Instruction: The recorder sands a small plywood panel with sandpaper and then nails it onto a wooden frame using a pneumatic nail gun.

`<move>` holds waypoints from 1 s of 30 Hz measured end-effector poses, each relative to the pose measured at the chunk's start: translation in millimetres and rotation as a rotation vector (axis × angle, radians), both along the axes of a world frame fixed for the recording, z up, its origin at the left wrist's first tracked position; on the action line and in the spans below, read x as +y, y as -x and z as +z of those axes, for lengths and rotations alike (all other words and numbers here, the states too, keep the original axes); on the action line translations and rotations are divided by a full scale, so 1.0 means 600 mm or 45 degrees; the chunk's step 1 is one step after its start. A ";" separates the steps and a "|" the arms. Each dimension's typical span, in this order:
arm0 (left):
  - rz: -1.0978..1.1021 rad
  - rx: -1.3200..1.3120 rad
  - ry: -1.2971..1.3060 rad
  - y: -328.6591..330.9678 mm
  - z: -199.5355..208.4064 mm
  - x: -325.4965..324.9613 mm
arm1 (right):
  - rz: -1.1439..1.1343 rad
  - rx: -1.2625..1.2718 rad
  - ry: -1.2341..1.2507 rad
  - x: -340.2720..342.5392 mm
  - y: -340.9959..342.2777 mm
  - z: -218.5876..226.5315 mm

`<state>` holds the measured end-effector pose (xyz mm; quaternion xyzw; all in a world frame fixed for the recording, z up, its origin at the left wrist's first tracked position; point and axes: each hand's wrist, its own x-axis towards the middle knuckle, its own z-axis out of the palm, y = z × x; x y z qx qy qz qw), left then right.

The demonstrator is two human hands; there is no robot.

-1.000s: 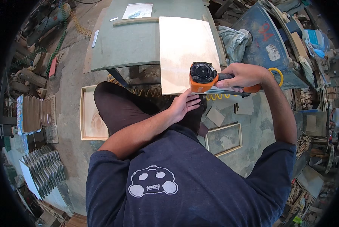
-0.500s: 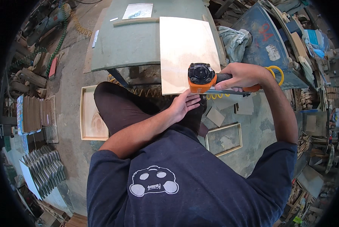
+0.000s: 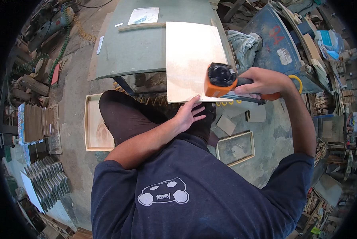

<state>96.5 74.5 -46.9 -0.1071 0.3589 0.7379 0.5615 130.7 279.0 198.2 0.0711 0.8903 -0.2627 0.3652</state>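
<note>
My right hand is wrapped round the handle of an orange and black pneumatic nail gun, which a yellow coiled hose joins behind my wrist. The gun's head is above the near right part of a pale plywood panel; whether its nose touches the wood is hidden. At the panel's near edge my left hand has its thumb on top and its fingers spread apart below the edge. The panel rests on the green-grey table and juts out over its near side towards my lap.
A wooden strip and a sheet of paper lie on the table. On the floor are a shallow wooden tray to the left and an open wooden frame to the right. A blue metal bin stands beyond the table's right side.
The nail gun has shifted right and tilted in my right hand. My left thumb has moved up onto the panel's edge, and the fingers have spread. The panel sits slightly lower in the view.
</note>
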 end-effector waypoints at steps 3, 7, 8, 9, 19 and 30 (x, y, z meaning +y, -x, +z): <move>-0.009 -0.036 -0.096 0.010 0.002 -0.027 | -0.160 0.061 0.155 0.009 -0.027 0.014; 0.046 0.009 -0.152 0.039 0.038 -0.108 | -0.336 0.197 0.378 0.008 -0.074 0.010; 0.032 0.011 -0.154 0.050 0.049 -0.119 | -0.419 0.291 0.420 0.014 -0.093 0.006; 0.103 0.026 -0.184 0.061 0.061 -0.129 | -0.516 0.281 0.467 0.021 -0.109 0.000; 0.690 0.273 -0.063 0.095 0.078 -0.196 | -0.880 0.662 0.535 -0.023 -0.172 -0.115; 0.739 1.301 -0.065 0.158 0.224 -0.339 | -1.057 0.745 0.633 -0.083 -0.219 -0.223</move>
